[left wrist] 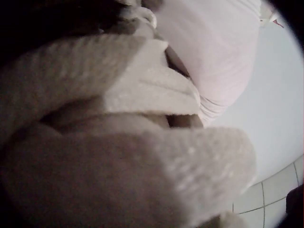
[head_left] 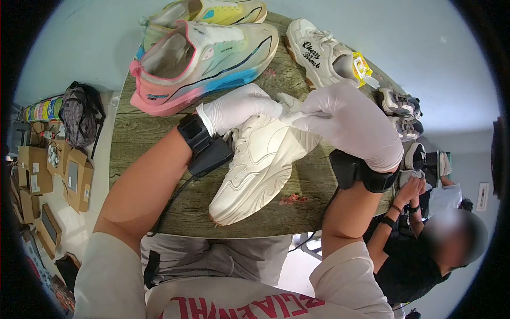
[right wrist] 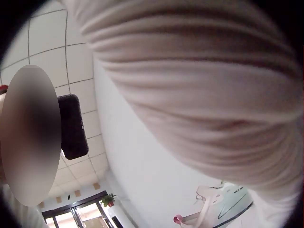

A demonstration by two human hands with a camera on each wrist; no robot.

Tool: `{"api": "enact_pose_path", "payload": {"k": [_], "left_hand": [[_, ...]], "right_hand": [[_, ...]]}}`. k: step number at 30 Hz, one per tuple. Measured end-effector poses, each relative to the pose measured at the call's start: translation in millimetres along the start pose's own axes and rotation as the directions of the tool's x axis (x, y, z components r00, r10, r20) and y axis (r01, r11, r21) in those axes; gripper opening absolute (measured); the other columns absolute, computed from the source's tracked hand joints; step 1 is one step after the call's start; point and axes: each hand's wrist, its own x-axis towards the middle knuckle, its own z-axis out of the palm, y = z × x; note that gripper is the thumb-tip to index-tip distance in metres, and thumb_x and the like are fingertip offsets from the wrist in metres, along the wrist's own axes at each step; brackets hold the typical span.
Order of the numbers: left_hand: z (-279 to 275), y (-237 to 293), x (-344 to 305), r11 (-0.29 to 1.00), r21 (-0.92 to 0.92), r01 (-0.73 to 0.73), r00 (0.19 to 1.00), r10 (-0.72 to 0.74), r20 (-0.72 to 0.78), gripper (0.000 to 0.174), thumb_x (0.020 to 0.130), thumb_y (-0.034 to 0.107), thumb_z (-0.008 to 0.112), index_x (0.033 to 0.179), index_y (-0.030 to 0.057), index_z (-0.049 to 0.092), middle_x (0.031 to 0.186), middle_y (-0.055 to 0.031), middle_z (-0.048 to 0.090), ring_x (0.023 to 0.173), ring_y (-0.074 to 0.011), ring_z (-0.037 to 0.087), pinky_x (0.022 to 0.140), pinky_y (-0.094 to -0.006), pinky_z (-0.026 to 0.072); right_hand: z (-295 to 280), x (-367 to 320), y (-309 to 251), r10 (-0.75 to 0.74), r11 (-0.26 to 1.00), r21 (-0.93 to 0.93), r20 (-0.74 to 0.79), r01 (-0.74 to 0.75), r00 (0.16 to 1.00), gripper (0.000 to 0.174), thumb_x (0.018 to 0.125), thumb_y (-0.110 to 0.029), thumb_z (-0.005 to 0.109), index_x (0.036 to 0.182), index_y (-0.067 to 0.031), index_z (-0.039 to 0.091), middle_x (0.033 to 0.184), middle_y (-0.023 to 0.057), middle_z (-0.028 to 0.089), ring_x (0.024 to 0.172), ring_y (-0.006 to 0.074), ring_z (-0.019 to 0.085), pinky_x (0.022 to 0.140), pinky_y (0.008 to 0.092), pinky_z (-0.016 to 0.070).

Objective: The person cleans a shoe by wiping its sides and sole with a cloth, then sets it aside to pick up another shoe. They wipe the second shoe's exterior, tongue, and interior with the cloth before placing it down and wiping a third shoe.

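A white chunky sneaker [head_left: 252, 159] lies tilted between the two gloved hands, toe toward the person and ridged sole facing right. My left hand [head_left: 244, 109], in a white glove, grips it near the collar with fingers curled. In the left wrist view, pale textured parts of the sneaker [left wrist: 142, 90] fill the near field beside the glove. With bent fingers and thumb, my right hand [head_left: 342, 117] pinches a thin white wipe [head_left: 306, 142] at the heel end, close against the left fingertips. The hands hide the heel. Only the glove's wrinkled wrist shows large in the right wrist view.
A pastel running shoe [head_left: 212, 69] stands at the back left of the wooden table [head_left: 143, 143], another behind it. A lettered white sneaker [head_left: 313, 53] and a yellow wipes pack [head_left: 362, 69] are at the back right. Beyond are dark shoes [head_left: 399, 103] and another person [head_left: 414, 260].
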Motion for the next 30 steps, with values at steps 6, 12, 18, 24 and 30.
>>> {"api": "enact_pose_path", "payload": {"k": [6, 12, 18, 24, 30], "left_hand": [[-5, -7, 5, 0.998, 0.066, 0.010, 1.000, -0.009, -0.022, 0.038, 0.092, 0.036, 0.068, 0.072, 0.0038, 0.069, 0.059, 0.0054, 0.052, 0.055, -0.0054, 0.042, 0.051, -0.0270, 0.0321], [1, 0, 2, 0.997, 0.055, -0.053, 0.999, 0.053, -0.006, 0.042, 0.091, 0.039, 0.070, 0.069, 0.0030, 0.069, 0.058, 0.0043, 0.052, 0.053, -0.0070, 0.041, 0.051, -0.0281, 0.0328], [2, 3, 0, 1.000, 0.017, 0.025, 0.999, -0.024, -0.033, 0.040, 0.089, 0.038, 0.072, 0.072, 0.0018, 0.072, 0.060, 0.0019, 0.056, 0.056, -0.0075, 0.044, 0.053, -0.0292, 0.0359], [-2, 0, 1, 0.998, 0.050, 0.032, 0.999, -0.031, -0.023, 0.038, 0.088, 0.038, 0.073, 0.079, 0.0010, 0.075, 0.062, 0.0012, 0.058, 0.057, -0.0085, 0.045, 0.054, -0.0286, 0.0367], [0, 8, -2, 0.998, 0.048, 0.049, 0.998, -0.048, -0.027, 0.038, 0.090, 0.037, 0.071, 0.080, 0.0011, 0.075, 0.066, 0.0004, 0.061, 0.062, -0.0088, 0.050, 0.059, -0.0280, 0.0400]], "right_hand": [[10, 1, 5, -0.138, 0.989, 0.052, -0.046, 0.140, 0.989, 0.023, 0.084, -0.024, 0.074, 0.090, -0.0028, 0.076, 0.075, 0.0200, 0.066, 0.071, 0.0381, 0.065, 0.065, 0.0423, 0.0499], [6, -4, -13, 0.046, 0.998, 0.046, 0.109, -0.051, 0.993, 0.017, 0.084, -0.012, 0.072, 0.094, 0.0022, 0.073, 0.077, 0.0143, 0.069, 0.068, 0.0220, 0.064, 0.066, 0.0321, 0.0492], [19, -9, -10, -0.121, 0.993, 0.008, -0.057, 0.121, 0.991, 0.024, 0.078, -0.027, 0.076, 0.078, -0.0033, 0.072, 0.074, 0.0192, 0.065, 0.074, 0.0399, 0.064, 0.067, 0.0471, 0.0499], [19, -10, -15, -0.089, 0.995, -0.052, 0.005, 0.089, 0.996, 0.021, 0.078, -0.027, 0.077, 0.080, -0.0060, 0.073, 0.077, 0.0172, 0.066, 0.076, 0.0393, 0.065, 0.069, 0.0466, 0.0511], [26, -11, -13, -0.229, 0.971, -0.097, -0.099, 0.219, 0.968, 0.015, 0.076, -0.021, 0.076, 0.079, -0.0064, 0.075, 0.075, 0.0169, 0.066, 0.075, 0.0376, 0.065, 0.069, 0.0466, 0.0521]]}}
